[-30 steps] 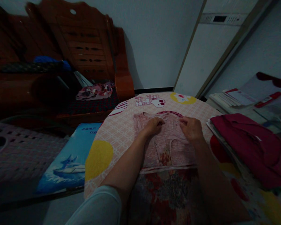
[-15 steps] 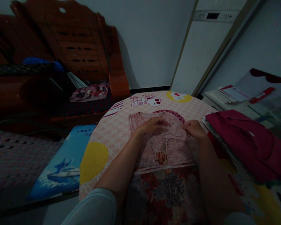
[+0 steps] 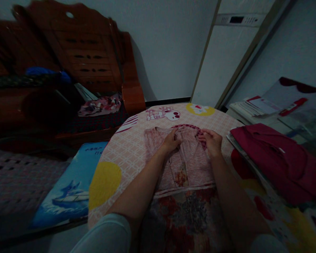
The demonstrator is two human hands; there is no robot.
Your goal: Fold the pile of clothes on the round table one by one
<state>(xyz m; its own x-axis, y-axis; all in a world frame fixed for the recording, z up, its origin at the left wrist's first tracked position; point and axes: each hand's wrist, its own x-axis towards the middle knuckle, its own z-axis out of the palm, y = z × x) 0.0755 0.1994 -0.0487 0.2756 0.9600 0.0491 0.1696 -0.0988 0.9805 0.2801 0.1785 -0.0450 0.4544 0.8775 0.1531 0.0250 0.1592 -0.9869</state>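
A small pink patterned garment (image 3: 183, 165) lies flat on a round table covered with a pink checked cloth (image 3: 126, 151). My left hand (image 3: 171, 140) rests on the garment's upper middle, fingers curled and pinching the fabric. My right hand (image 3: 212, 140) grips the garment's upper right edge near the neckline, fingers closed on it. Between the two hands the fabric is bunched. A darker red floral cloth (image 3: 189, 218) lies just below the garment, nearer to me.
A folded dark red garment (image 3: 274, 158) sits on a stack of papers at the right. A wooden bench (image 3: 68, 70) with clothes stands at the back left. A blue poster (image 3: 71, 186) and a perforated plastic stool (image 3: 13, 175) lie left of the table.
Both hands have slid up toward the garment's neckline and drawn closer together, gathering the fabric between them. The camera shifted slightly.
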